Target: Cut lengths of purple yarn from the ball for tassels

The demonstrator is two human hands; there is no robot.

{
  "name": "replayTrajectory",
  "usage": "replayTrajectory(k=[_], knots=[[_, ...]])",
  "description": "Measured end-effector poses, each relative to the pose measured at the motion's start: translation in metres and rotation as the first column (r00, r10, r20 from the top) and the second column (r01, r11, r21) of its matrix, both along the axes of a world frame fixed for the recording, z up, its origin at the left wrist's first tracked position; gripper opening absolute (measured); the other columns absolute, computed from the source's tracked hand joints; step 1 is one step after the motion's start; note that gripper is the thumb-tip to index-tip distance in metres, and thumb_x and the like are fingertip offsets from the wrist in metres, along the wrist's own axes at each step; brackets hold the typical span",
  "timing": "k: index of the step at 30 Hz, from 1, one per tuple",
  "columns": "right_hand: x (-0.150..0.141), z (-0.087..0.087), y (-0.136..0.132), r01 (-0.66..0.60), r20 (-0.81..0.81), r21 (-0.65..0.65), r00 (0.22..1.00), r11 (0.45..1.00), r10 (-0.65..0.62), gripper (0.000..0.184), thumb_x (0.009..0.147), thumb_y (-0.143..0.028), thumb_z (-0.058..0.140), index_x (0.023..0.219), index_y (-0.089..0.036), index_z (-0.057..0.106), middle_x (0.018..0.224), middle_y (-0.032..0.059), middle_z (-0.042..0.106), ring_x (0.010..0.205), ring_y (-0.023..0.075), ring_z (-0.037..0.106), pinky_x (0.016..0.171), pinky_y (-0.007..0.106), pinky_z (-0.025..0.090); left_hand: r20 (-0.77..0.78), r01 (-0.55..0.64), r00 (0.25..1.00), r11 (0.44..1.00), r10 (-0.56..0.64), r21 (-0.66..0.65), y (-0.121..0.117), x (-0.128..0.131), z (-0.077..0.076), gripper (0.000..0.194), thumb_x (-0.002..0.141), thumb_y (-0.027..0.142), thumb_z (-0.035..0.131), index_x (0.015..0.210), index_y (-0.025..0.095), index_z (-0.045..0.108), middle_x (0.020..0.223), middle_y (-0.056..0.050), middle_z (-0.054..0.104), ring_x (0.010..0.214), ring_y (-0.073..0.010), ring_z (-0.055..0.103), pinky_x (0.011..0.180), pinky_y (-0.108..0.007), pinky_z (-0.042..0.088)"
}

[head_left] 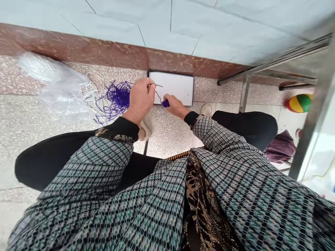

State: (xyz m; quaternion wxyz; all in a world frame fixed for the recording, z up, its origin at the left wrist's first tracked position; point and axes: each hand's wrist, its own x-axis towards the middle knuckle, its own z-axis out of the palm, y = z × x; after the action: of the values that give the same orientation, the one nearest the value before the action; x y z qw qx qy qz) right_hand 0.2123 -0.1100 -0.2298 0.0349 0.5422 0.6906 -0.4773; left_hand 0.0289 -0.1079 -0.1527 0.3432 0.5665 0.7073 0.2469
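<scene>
My left hand (142,97) is closed in a pinch over the left part of a white tray with a dark rim (193,91). A dark purple yarn strand (158,95) runs from its fingertips down to my right hand. A thin dark piece (159,85) sticks out to the right of the left fingers; whether it is a hook or a yarn end, I cannot tell. My right hand (175,105), near the tray's front edge, is closed around a small dense purple yarn bundle (165,103). Loose purple yarn (116,97) lies tangled just left of my left hand.
White cord (92,89) and a clear plastic bag (62,87) lie on the speckled floor at the left. A tiled wall stands behind the tray. At the right are a metal frame (244,92), a colourful ball (300,103) and purple folded cloth (281,148).
</scene>
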Motion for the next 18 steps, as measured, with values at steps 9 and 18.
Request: replayTrajectory(k=[9,18], knots=[[-0.003,0.106,-0.002,0.338,-0.490,0.152,0.842,0.929,-0.226,0.032,0.093,-0.010,0.075,0.106,-0.024,0.049,0.124,0.0068,0.066,0.116,0.0244,0.065,0.115,0.044,0.060,0.417,-0.286,0.882,0.953,0.221,0.099,0.016,0.041,0.027,0.033,0.103,0.002,0.063,0.079,0.023,0.056,0.081,-0.001,0.063,0.081,-0.0197,0.060,0.088,-0.033,0.051],[-0.006,0.185,-0.047,0.414,-0.637,-0.523,0.392,0.745,-0.664,0.025,0.110,-0.016,0.079,0.111,-0.023,0.056,0.103,-0.0032,0.066,0.084,0.0107,0.069,0.078,0.023,0.068,0.793,-0.460,0.590,0.870,0.149,0.178,-0.011,0.061,0.078,0.041,0.106,-0.007,0.053,0.078,0.022,0.055,0.065,0.004,0.050,0.059,-0.0130,0.048,0.063,-0.022,0.041]])
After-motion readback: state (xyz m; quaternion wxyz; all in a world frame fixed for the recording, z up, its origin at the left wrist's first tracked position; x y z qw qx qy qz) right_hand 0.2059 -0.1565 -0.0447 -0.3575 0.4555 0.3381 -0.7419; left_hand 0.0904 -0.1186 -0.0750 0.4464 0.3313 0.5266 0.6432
